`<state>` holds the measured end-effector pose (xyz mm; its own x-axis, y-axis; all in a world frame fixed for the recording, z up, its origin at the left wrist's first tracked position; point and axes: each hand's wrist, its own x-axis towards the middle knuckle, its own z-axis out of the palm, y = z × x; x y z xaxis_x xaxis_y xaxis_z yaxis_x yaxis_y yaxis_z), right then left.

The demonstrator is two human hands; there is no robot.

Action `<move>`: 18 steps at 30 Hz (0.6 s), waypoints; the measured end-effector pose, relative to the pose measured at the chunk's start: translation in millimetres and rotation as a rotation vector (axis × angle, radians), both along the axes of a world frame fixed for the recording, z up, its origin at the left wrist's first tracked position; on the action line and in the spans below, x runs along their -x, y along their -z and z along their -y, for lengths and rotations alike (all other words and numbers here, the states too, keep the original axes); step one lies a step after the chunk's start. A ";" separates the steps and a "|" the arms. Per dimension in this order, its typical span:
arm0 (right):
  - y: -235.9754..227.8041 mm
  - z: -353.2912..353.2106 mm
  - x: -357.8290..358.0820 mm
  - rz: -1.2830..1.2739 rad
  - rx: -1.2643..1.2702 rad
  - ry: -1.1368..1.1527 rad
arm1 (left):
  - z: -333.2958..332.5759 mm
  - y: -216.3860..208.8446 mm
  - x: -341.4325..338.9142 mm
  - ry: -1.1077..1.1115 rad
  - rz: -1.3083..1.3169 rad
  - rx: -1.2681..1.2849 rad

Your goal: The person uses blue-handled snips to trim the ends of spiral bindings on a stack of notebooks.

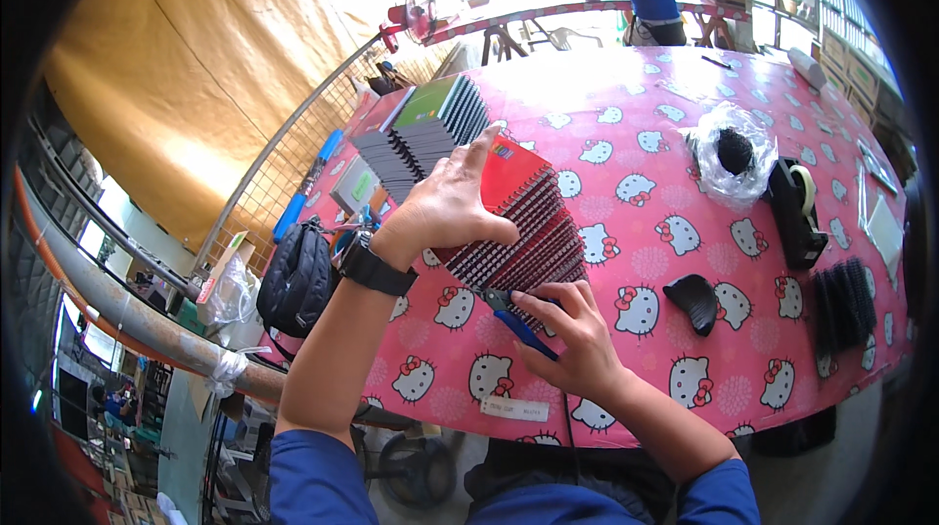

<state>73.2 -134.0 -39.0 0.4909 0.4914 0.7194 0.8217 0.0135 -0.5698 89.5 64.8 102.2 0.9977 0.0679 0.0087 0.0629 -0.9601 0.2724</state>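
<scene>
at left, a black backpack sits by the pink table, with a stack of green-covered notebooks farther off. the left hand lies over the left side of the red-topped spiral notebooks, thumb and forefinger spread wide, the thumb across the red cover; whether its other fingers grip anything, i cannot tell. the notebooks lie mid-table, straight beyond the right hand, their coil rows slanting from near left to far right.

the right hand is closed round blue-handled pliers, whose long axis runs from the near-right handles to a far-left tip at the stack's near end. this hand is closer to that end; the tip seems to touch a coil. farther right are a black curved piece, a tape dispenser and black coils.
</scene>
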 end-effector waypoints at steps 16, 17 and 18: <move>-8.5 6.4 -5.6 -0.533 0.100 -0.328 | -2.6 2.6 3.2 0.009 0.026 0.015; -3.7 6.3 -5.4 -0.066 0.113 -0.084 | -1.9 2.0 1.7 -0.004 0.021 0.009; -1.8 6.3 -4.8 -0.072 0.119 -0.082 | -0.9 2.1 1.0 -0.017 0.015 0.003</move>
<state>78.1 -140.2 -37.1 0.4940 0.6117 0.6179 0.7773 0.0076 -0.6291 88.5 65.8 100.1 0.9961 0.0847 0.0232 0.0750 -0.9581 0.2763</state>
